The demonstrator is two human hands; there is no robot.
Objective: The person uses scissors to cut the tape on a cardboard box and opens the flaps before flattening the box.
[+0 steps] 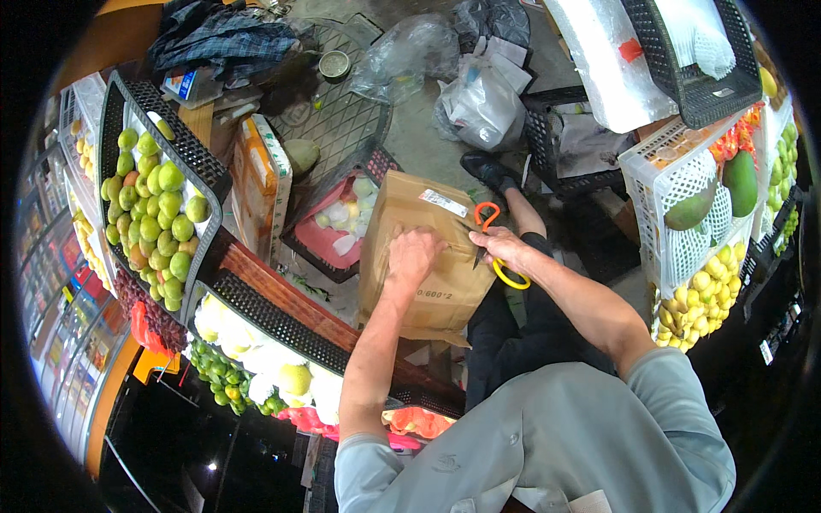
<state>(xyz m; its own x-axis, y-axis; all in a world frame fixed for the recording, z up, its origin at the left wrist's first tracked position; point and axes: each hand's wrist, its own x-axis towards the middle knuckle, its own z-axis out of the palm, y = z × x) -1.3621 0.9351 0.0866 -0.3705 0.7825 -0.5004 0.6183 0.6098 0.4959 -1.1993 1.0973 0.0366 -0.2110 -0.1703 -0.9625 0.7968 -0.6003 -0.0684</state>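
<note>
A brown cardboard box (410, 205) with a white label stands tilted in front of me, and its top looks closed. My left hand (417, 253) rests on the upper face of the box with its fingers curled; whether it grips an edge or flap there is not clear. Scissors (511, 274), with one orange and one yellow handle loop, are in my right hand (499, 247) over the box's right side. Their dark blades point down beside the thumb, and the hand covers part of them.
A crate with pink lining (333, 251) and wrapped round fruit stands left of the box. Crates of green fruit (154, 211) are farther left; mangoes (741, 183) and yellow fruit (702, 292) are at the right. Plastic bags (484, 112) lie on the floor beyond.
</note>
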